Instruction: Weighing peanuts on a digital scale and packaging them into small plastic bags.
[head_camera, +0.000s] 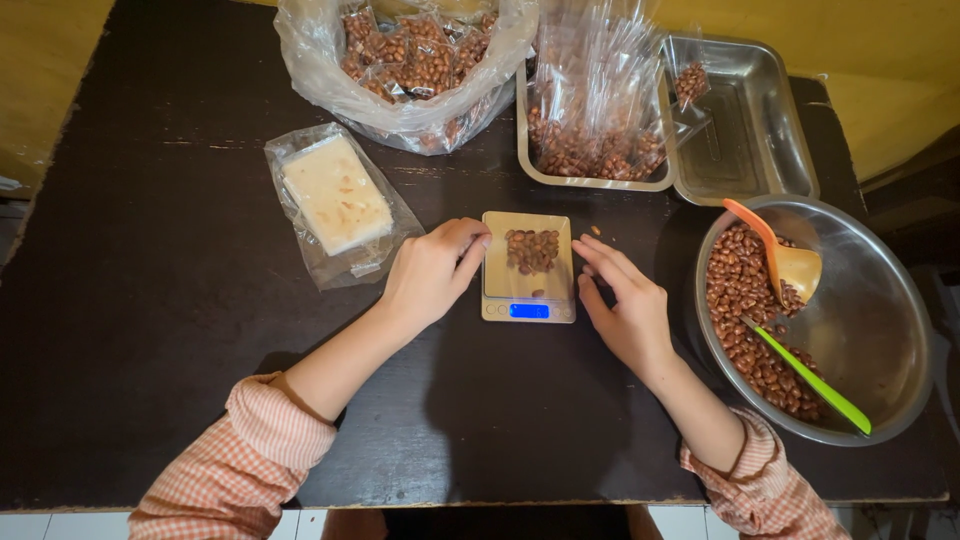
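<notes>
The left hand (430, 275) rests loosely curled against the left edge of one small pocket scale (528, 266), fingertips touching its platform and gripping nothing. The right hand (625, 305) lies open and flat just beside the scale's right edge, empty. A little heap of peanuts (532, 250) sits on the platform between both hands; one stray nut (595, 230) lies near the right fingertips. One steel bowl (880, 330) of peanuts holds two scoops, orange (775, 250) and green (810, 380). Two trays (750, 130) stand beyond, one crowded with what seem filled clear packets (595, 110), too many to count.
</notes>
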